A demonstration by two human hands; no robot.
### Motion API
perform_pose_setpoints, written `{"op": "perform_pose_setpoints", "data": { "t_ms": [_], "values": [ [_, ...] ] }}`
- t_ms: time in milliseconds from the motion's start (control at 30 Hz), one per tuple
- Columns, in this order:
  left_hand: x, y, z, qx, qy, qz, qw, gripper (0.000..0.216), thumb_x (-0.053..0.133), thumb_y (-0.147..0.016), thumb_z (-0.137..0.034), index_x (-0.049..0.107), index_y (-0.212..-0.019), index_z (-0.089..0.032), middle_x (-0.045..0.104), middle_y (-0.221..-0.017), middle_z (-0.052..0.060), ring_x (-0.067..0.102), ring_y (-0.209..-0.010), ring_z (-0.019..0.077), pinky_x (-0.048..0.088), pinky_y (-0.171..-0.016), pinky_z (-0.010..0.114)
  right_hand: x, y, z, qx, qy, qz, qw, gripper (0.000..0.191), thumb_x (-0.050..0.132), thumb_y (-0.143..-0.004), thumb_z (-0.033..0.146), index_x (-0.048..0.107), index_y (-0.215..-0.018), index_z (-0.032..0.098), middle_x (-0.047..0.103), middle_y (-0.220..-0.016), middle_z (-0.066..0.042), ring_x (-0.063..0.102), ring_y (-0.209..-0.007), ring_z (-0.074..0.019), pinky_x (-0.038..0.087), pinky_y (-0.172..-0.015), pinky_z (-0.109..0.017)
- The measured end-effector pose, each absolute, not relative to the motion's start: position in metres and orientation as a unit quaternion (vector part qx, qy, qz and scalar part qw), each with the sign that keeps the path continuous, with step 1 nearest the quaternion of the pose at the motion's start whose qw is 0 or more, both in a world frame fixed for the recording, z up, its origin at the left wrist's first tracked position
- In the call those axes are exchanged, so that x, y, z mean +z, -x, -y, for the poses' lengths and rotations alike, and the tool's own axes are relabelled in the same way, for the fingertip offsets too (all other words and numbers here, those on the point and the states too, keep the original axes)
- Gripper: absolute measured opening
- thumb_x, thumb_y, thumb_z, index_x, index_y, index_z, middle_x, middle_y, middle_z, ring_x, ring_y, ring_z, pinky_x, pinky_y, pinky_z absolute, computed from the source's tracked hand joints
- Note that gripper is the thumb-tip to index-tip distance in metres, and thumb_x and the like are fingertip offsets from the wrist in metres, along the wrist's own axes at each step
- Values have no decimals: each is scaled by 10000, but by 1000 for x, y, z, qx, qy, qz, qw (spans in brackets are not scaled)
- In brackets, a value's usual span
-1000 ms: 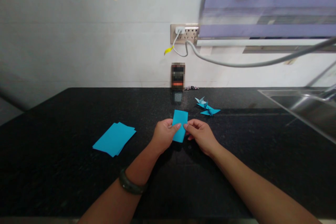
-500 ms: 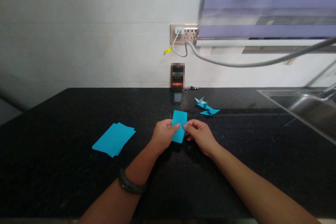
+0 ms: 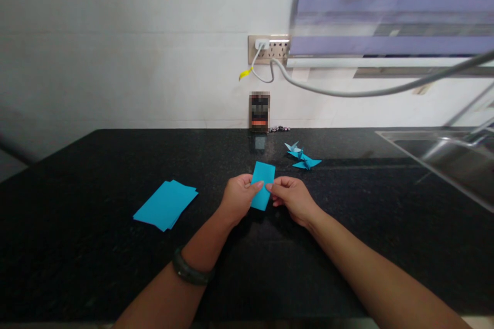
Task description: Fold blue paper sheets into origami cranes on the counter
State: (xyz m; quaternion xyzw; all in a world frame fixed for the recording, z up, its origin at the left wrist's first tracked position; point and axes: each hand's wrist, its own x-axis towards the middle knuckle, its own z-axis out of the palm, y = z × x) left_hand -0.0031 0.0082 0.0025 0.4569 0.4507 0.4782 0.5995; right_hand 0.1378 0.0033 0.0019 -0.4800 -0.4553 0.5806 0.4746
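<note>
A narrow rectangle of blue folded paper is held up between my hands above the dark countertop. My left hand pinches its left edge, thumb lying across the front. On the opposite edge, the thumb and fingers of my right hand grip the paper near its middle. The fingers behind the sheet are partly hidden. Left of my hands lies a loose stack of blue paper sheets. Several folded paper cranes rest close together beyond my right hand, one of them paler.
A phone-like device, blurred out, leans against the wall with a beaded strap beside it. Above are a socket panel and a grey cable. A metal sink is set into the counter at right.
The whole view has shifted very slightly. Both hands keep their grip on the folded paper, and my right thumb has edged a little further over it.
</note>
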Motion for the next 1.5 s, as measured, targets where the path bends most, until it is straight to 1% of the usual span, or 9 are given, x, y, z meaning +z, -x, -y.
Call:
{"op": "perform_pose_setpoints", "data": {
  "t_ms": [133, 333, 500, 633, 733, 933, 1167, 1333, 1500],
  "values": [
    [4, 3, -8, 488, -449, -451, 597, 265, 693, -596, -317, 589, -728, -112, 653, -603, 29, 572, -495, 119, 450, -493, 238, 2, -138, -3, 610, 456, 433, 482, 266, 709, -573, 359, 567, -585, 134, 529, -498, 32, 472, -443, -66, 408, -456, -208],
    [3, 3, -8, 491, -454, -463, 582, 264, 687, -600, -322, 588, -725, -111, 637, -575, 19, 562, -481, 121, 441, -477, 236, 2, -134, -3, 568, 480, 440, 503, 258, 686, -599, 344, 544, -544, 136, 474, -436, 49, 415, -398, -54, 360, -415, -202],
    [0, 3, -9, 487, -471, -463, 572, 256, 677, -613, -322, 586, -733, -115, 643, -596, 22, 554, -483, 117, 435, -471, 231, 3, -133, 0, 595, 478, 431, 481, 231, 688, -587, 329, 557, -609, 141, 512, -516, 41, 458, -460, -66, 383, -421, -193],
    [-2, 2, -9, 475, -486, -463, 569, 280, 670, -623, -324, 591, -788, -112, 658, -642, 36, 566, -519, 122, 442, -489, 233, 2, -132, 0, 597, 474, 440, 475, 210, 665, -591, 288, 518, -557, 143, 500, -493, 48, 445, -437, -55, 362, -400, -177],
    [-3, 1, -9, 477, -481, -474, 562, 262, 665, -620, -310, 589, -781, -117, 652, -626, 26, 560, -508, 119, 437, -479, 227, 2, -131, -1, 583, 489, 440, 476, 209, 655, -587, 265, 497, -522, 145, 479, -461, 55, 424, -408, -47, 353, -391, -177],
    [-4, 1, -9, 495, -467, -484, 549, 208, 654, -625, -293, 586, -735, -130, 629, -571, 0, 544, -463, 112, 432, -462, 226, 1, -132, -2, 575, 525, 391, 491, 171, 672, -560, 259, 566, -576, 126, 470, -470, 51, 424, -428, -53, 378, -398, -184],
    [0, 0, -7, 526, -454, -465, 549, 225, 659, -640, -305, 589, -765, -131, 634, -572, -2, 548, -454, 115, 438, -459, 229, 2, -128, 2, 601, 483, 386, 506, 235, 682, -588, 336, 561, -627, 139, 486, -511, 45, 441, -469, -69, 382, -429, -195],
    [2, -4, -3, 510, -449, -435, 591, 271, 684, -635, -322, 593, -786, -116, 646, -608, 16, 570, -501, 125, 469, -520, 254, -1, -126, 3, 580, 478, 388, 534, 230, 667, -605, 344, 538, -629, 154, 502, -522, 45, 437, -473, -80, 369, -465, -215],
    [2, -7, -1, 479, -467, -403, 624, 310, 663, -662, -344, 604, -826, -87, 666, -699, 66, 588, -577, 135, 475, -587, 265, -7, -130, 0, 499, 493, 456, 548, 210, 587, -686, 369, 506, -654, 177, 432, -507, 65, 367, -454, -83, 310, -447, -214]
  ]
}}
